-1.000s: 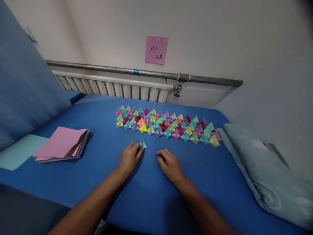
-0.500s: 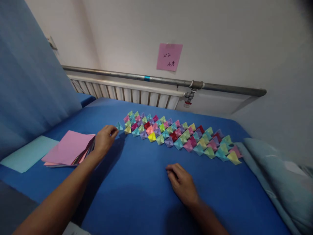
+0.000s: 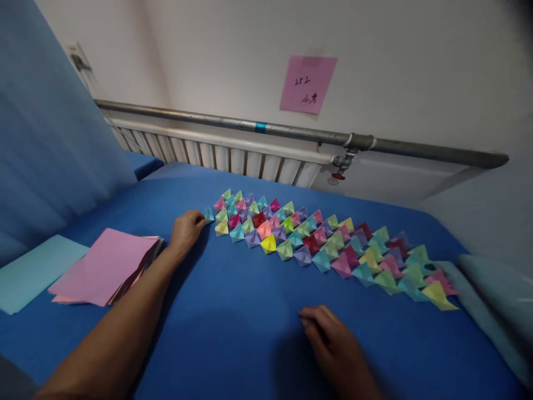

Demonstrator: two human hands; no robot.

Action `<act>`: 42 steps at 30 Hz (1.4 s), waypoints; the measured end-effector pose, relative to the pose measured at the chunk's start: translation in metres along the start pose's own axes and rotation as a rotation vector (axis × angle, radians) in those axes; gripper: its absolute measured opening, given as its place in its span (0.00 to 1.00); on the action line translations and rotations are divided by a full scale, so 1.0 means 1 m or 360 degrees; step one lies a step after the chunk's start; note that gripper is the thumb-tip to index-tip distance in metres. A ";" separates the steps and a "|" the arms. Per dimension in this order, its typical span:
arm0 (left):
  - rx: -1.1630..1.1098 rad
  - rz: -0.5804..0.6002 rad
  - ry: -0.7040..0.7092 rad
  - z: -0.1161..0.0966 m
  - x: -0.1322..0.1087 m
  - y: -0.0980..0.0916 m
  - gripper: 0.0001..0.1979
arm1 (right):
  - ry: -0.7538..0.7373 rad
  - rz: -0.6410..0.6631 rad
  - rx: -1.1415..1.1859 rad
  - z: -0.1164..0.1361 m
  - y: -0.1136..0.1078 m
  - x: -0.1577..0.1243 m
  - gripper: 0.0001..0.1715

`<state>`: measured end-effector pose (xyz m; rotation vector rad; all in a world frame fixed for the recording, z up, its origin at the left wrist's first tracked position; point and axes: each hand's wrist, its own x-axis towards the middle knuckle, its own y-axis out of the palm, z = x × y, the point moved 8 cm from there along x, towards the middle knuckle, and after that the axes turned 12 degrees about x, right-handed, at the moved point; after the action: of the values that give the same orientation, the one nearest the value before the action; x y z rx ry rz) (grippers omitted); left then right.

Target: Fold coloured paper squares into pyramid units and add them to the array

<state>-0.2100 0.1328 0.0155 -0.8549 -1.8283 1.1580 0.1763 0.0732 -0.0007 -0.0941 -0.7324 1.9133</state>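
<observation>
My left hand (image 3: 187, 232) pinches a small light-blue folded paper piece (image 3: 209, 215) at the left end of the rows of folded paper pieces (image 3: 285, 250). These pieces, in many colours, stand close together in a long slanting band across the blue surface (image 3: 233, 322). Nearer to me, below the band, my right hand (image 3: 333, 344) rests with its fingers curled together; nothing shows in them. A stack of pink and other coloured paper (image 3: 106, 266) lies left of my left forearm.
Light-blue sheets (image 3: 39, 269) lie at the far left beside a blue curtain (image 3: 54, 139). Behind the surface are a radiator (image 3: 237, 158) and a metal pipe (image 3: 208, 119). Blue-green fabric (image 3: 495, 300) is at the right. A pink note (image 3: 308, 83) hangs on the wall.
The view has shifted and come closer. My left hand has brought the light-blue piece a little nearer to the band's left end. My right hand appears lower and further right.
</observation>
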 end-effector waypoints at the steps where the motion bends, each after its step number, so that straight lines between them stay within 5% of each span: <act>1: -0.0002 0.0010 0.0001 0.001 -0.002 0.000 0.05 | 0.0002 0.0003 0.0007 0.000 0.000 0.000 0.12; 24: -0.0066 0.0044 0.0019 0.000 0.010 0.007 0.05 | -0.0208 -0.0081 -0.0045 0.015 -0.005 0.002 0.10; 42: -0.0191 0.0056 -0.0090 0.005 0.010 0.009 0.10 | -0.0121 0.0014 -0.0077 0.009 -0.004 0.002 0.11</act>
<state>-0.2176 0.1425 0.0086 -0.9345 -1.9521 1.1133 0.1748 0.0723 0.0091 -0.0546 -0.8310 1.9162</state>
